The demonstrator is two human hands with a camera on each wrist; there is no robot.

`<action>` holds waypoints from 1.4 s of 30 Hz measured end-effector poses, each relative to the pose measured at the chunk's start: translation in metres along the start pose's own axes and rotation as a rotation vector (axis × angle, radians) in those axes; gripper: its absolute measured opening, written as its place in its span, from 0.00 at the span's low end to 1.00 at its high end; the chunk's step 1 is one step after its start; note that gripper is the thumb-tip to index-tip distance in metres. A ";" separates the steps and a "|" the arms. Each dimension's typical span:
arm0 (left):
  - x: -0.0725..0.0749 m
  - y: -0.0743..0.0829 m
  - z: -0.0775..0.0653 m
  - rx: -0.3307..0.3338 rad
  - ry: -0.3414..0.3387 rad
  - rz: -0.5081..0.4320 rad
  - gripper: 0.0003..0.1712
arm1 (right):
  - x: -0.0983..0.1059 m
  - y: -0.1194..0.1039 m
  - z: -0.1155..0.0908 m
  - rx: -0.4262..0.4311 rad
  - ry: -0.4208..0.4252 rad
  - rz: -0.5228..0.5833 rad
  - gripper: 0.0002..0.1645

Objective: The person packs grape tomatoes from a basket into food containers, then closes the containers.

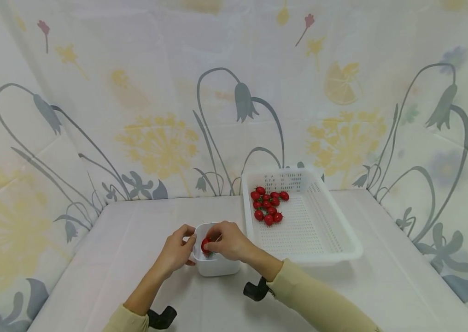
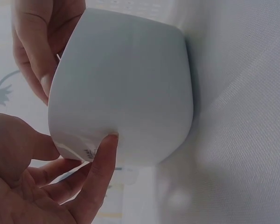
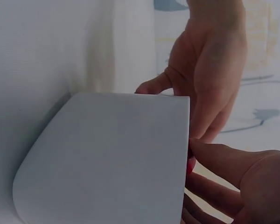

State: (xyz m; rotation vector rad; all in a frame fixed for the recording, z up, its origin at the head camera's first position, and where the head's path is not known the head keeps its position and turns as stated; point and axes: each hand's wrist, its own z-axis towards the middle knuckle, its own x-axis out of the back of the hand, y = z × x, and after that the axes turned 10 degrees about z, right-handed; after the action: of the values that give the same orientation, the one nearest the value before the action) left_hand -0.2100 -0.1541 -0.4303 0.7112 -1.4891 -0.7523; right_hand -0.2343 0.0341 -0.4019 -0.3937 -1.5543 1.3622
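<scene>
A small white square container (image 1: pixel 219 267) with rounded corners stands on the table in front of the person. At its left side, the left hand (image 1: pixel 175 249) holds it, thumb by the rim and fingertips against the outer wall (image 2: pixel 126 84). Over its opening, the right hand (image 1: pixel 229 240) pinches a red cherry tomato (image 1: pixel 205 245) between thumb and fingers. In the right wrist view a sliver of the tomato (image 3: pixel 191 165) shows at the rim beside the right hand (image 3: pixel 238 182). The container's inside is mostly hidden by the right hand.
To the right and behind stands a large white perforated basket (image 1: pixel 343 226). Several cherry tomatoes (image 1: pixel 268 220) with green stems lie in its left part. A pale cloth covers the table (image 1: pixel 143 240), and a flower-printed sheet (image 1: pixel 234 138) hangs behind it.
</scene>
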 end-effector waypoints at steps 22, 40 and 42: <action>0.001 0.001 0.001 -0.013 -0.005 0.005 0.12 | -0.024 0.014 0.023 -0.144 -0.008 -0.160 0.06; 0.001 0.001 0.001 -0.024 0.002 -0.023 0.11 | -0.034 0.015 0.026 -0.262 -0.037 -0.177 0.11; 0.000 0.001 0.001 -0.027 0.002 -0.023 0.11 | -0.033 0.014 0.025 -0.260 -0.044 -0.174 0.10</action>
State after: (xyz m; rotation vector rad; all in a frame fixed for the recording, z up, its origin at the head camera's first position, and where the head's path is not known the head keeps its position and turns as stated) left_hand -0.2108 -0.1538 -0.4293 0.7096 -1.4688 -0.7871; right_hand -0.2447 -0.0013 -0.4262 -0.3786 -1.7664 1.0450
